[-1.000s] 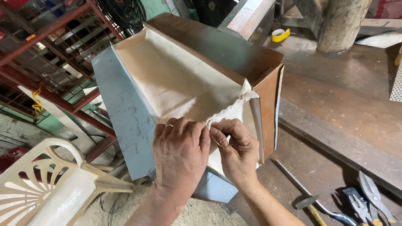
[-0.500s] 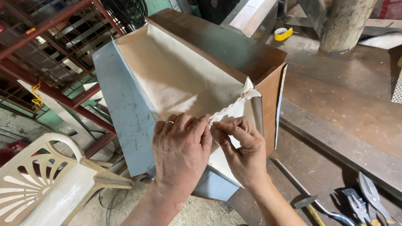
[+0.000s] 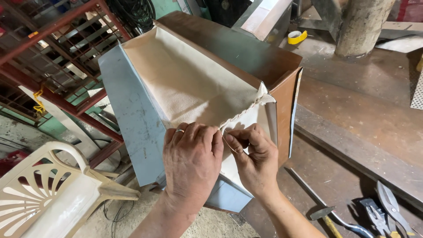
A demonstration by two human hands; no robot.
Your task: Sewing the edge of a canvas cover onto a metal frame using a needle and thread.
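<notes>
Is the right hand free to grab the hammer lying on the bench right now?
Probably not at once: the right hand is pinching the cloth's frayed edge with the left hand. The hammer lies close by, with nothing between, so letting go would free the way.

A sheet-metal box [image 3: 136, 119] fills the middle of the frame, and a cloth [image 3: 189, 83] lies inside it, reaching to the box's near edge. The left hand [image 3: 191, 165] and right hand [image 3: 253, 158] sit side by side at that near edge in the lower middle, fingers [image 3: 229, 141] pinching the cloth's hem. A metal rack [image 3: 57, 53] stands in the upper left, behind and left of the box. A plastic chair [image 3: 48, 194] is at the lower left, on the floor. The desk [image 3: 365, 110] spreads to the right of the box. On it, a tape roll [image 3: 296, 37] lies at the upper right, beside a post [image 3: 361, 26]. A hammer [image 3: 321, 211] and snips [image 3: 387, 207] lie at the lower right.
</notes>
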